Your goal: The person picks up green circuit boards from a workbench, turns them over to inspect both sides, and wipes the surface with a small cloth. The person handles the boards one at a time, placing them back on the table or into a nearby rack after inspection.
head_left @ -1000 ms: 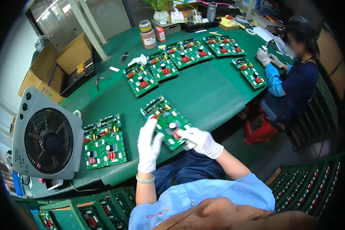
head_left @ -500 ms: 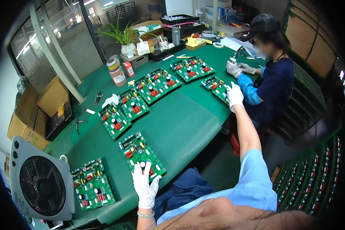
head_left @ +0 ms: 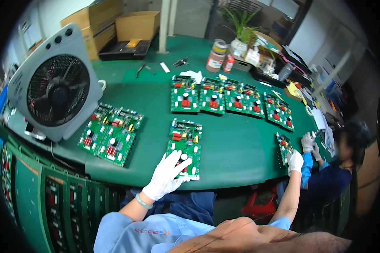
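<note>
One broad green table (head_left: 230, 147) is spread beyond both workers' laps. Well to the left of the left grip (head_left: 166, 175), a grey box fan (head_left: 58, 90) is stood, and between them a wide green circuit board (head_left: 112, 133) is laid. Beyond the left grip and off to its right, a row of boards (head_left: 237, 98) is lined up. Directly under the left grip, the nearer single board (head_left: 187, 147) is laid flat; it is covered at its near end by loosely spread fingers, apparently steadied rather than clasped. Well to the right, a smaller-looking board (head_left: 283, 146) is touched at its near end by the right grip (head_left: 295, 162), close beside a co-worker's gloved hands (head_left: 308, 142); how far that grip is closed cannot be told. A second ago both grips were placed on the nearer board; now contact is split between two, so attention seems to be divided, with the farther board being brought into the work.
</note>
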A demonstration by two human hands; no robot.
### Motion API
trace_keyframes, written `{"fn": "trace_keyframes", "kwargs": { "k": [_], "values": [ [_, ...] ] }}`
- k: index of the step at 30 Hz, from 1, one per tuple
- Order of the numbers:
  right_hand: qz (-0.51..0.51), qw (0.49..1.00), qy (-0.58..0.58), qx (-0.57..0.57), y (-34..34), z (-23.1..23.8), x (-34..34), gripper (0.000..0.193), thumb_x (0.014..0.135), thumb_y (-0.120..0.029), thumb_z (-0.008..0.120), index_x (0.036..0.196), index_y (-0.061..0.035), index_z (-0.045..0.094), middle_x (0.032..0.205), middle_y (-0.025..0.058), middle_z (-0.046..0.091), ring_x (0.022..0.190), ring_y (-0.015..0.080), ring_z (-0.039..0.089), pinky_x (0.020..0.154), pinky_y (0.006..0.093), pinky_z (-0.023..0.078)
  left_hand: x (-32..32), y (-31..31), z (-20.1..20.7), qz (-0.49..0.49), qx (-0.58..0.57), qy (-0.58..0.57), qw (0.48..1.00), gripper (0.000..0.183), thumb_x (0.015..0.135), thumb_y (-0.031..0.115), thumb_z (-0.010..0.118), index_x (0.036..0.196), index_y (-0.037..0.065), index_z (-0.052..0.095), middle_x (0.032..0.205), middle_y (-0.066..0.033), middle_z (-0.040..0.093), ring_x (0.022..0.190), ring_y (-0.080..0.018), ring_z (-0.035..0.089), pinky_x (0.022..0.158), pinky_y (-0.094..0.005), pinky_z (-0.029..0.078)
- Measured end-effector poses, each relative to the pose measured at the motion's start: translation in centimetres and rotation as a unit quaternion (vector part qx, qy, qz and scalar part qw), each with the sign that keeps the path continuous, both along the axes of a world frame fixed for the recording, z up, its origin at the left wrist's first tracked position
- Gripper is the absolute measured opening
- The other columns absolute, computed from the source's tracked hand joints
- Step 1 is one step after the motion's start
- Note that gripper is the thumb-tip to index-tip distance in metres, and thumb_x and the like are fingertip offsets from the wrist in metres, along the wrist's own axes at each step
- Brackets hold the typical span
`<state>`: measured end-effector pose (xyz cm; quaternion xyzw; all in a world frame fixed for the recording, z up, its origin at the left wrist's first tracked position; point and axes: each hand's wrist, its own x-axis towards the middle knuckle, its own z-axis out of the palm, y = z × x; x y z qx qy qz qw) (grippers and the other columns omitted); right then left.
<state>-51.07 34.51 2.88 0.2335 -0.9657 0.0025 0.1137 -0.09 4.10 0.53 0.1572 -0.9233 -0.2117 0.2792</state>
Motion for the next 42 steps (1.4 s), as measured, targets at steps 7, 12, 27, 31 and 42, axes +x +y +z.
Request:
{"fn": "trace_keyframes", "kwargs": {
  "k": [7,12,27,31,42],
  "values": [
    [0.096,0.987,0.076,-0.102,-2.9,-0.9,11.8,0.033,0.081,-0.030,0.074,0.105,-0.0073,0.068,0.094,0.0165,0.069,0.085,0.0367,0.067,0.075,0.0462,0.053,0.3,0.4,-0.8,0.000,0.001,0.023,1.000,0.071,0.068,0.027,0.082,0.133,0.015,0.058,0.132,-0.0205,0.054,0.124,-0.0403,0.051,0.109,-0.0530,0.036],
    [0.145,0.979,0.056,-0.130,-10.6,-2.6,24.1,0.035,0.083,-0.035,0.071,0.110,-0.0125,0.066,0.089,0.0121,0.066,0.078,0.0315,0.067,0.067,0.0437,0.054,0.2,0.9,-0.6,0.013,-0.026,0.037,0.999,0.076,0.062,0.026,0.086,0.133,0.016,0.059,0.130,-0.0174,0.055,0.123,-0.0378,0.052,0.109,-0.0492,0.038],
    [0.309,0.925,0.048,-0.216,-17.7,-4.5,28.3,0.031,0.073,-0.020,0.076,0.095,-0.0038,0.061,0.086,0.0116,0.062,0.080,0.0307,0.063,0.064,0.0409,0.054,0.5,1.0,-0.9,0.054,-0.023,0.030,0.998,0.073,0.073,0.034,0.079,0.139,0.021,0.054,0.139,-0.0235,0.052,0.131,-0.0401,0.048,0.111,-0.0525,0.036],
    [0.383,0.894,0.103,-0.208,-18.6,-5.2,26.9,0.038,0.072,-0.021,0.077,0.102,-0.0038,0.062,0.092,0.0138,0.064,0.083,0.0312,0.066,0.065,0.0414,0.055,0.3,0.7,0.0,0.053,-0.015,0.017,0.998,0.074,0.068,0.032,0.082,0.136,0.019,0.058,0.137,-0.0263,0.053,0.129,-0.0413,0.050,0.109,-0.0534,0.037],
    [0.168,0.855,-0.307,-0.382,-16.9,-3.0,18.3,0.049,0.080,-0.013,0.079,0.126,-0.0042,0.065,0.089,0.0158,0.069,0.069,0.0261,0.066,0.067,0.0344,0.056,-1.0,-1.1,0.1,0.012,0.066,-0.105,0.992,0.059,0.076,0.044,0.076,0.127,0.017,0.065,0.137,-0.0288,0.051,0.126,-0.0448,0.050,0.108,-0.0591,0.035]
  ]
}}
